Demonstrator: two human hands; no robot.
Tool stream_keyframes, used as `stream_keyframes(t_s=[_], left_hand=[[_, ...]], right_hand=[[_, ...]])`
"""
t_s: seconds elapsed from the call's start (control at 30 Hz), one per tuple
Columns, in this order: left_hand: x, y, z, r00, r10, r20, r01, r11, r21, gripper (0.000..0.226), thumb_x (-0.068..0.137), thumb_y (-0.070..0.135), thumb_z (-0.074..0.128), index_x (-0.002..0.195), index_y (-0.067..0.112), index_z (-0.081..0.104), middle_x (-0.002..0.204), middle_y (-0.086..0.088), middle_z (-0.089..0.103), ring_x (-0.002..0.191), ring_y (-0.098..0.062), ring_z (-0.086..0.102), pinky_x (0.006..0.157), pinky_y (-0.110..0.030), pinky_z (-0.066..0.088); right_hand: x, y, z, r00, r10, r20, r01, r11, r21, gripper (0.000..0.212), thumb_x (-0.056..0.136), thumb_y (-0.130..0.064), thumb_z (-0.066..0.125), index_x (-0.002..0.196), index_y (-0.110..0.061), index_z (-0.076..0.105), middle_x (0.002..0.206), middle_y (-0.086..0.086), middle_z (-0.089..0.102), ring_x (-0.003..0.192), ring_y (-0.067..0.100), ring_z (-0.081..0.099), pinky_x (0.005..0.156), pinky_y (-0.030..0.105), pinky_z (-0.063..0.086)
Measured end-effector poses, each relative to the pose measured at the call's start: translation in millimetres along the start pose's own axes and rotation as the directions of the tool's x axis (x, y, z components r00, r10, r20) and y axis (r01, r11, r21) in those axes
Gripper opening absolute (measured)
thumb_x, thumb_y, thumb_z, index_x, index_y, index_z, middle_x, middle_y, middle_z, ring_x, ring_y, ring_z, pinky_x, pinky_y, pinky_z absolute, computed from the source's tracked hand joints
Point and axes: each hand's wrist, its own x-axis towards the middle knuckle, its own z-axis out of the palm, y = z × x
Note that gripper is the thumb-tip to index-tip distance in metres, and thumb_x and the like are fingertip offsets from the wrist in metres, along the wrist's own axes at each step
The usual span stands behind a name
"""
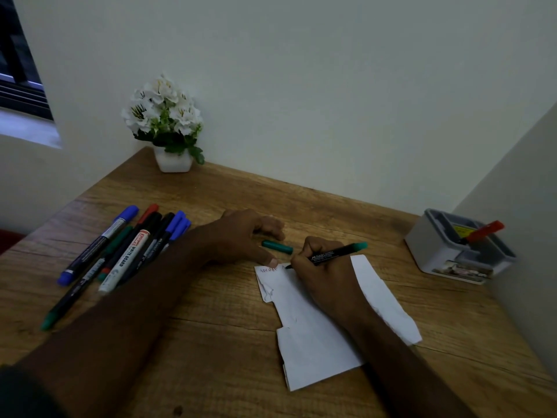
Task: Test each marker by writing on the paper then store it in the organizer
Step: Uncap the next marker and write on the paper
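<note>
Head view, marker: the right hand clamps its curled fingers round a black marker with a green end; its long axis runs low-left to upper-right, tip down-left on the paper, green end up toward the organizer
Head view, left hand: the left hand rests on the table, fingers loosely spread, thumb pressing the paper's top-left corner
Cap: a green cap lies between the two hands, just beyond the paper
Paper: crumpled white sheet with faint letters near its top edge
Organizer: grey, at the far right by the wall, a red marker leaning inside
Other markers: a bundle lying at the left, mostly pointing away and right
Room: wooden table in a pale corner, white flowers in a pot at the back, window at far left
</note>
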Motion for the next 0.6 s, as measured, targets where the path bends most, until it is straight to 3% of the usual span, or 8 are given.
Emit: stream_keyframes(t_s=[0.17, 0.5, 0.6], left_hand=[[0.6, 1.1, -0.6, 1.000, 0.002, 0.006, -0.003, 1.000, 0.018, 0.061, 0.071, 0.044, 0.081, 0.127, 0.036, 0.061, 0.149, 0.018, 0.042, 0.142, -0.007, 0.031, 0.120, -0.049, 0.015], [-0.1, 1.0, -1.2, 1.000, 0.002, 0.017, -0.003, 0.999, 0.050, 0.061, 0.072, 0.047, 0.079, 0.129, 0.037, 0.059, 0.150, 0.018, 0.040, 0.143, -0.009, 0.028, 0.120, -0.052, 0.012], [0.2, 1.2, -0.5, 1.000, 0.000, 0.018, -0.001, 1.000, 0.028, 0.061, 0.071, 0.047, 0.079, 0.128, 0.038, 0.059, 0.150, 0.019, 0.041, 0.142, -0.009, 0.030, 0.120, -0.053, 0.013]], right_hand=[[-0.8, -4.2, -0.9, 1.000, 0.008, 0.014, -0.007, 1.000, -0.020, 0.017, 0.082, 0.000, 0.064, 0.066, 0.003, 0.058, 0.066, 0.015, 0.061, 0.056, 0.006, 0.050, 0.054, 0.017, 0.042], [-0.8, -6.1, -1.7, 1.000, -0.001, 0.017, 0.002, 1.000, -0.012, 0.022, 0.083, 0.002, 0.063, 0.063, -0.001, 0.056, 0.060, 0.001, 0.055, 0.054, 0.000, 0.052, 0.054, 0.011, 0.042], [-0.5, -3.4, -0.8, 1.000, 0.001, 0.008, -0.001, 1.000, -0.010, 0.027, 0.082, 0.001, 0.063, 0.059, -0.008, 0.052, 0.057, -0.002, 0.052, 0.053, 0.002, 0.049, 0.055, 0.017, 0.046]])
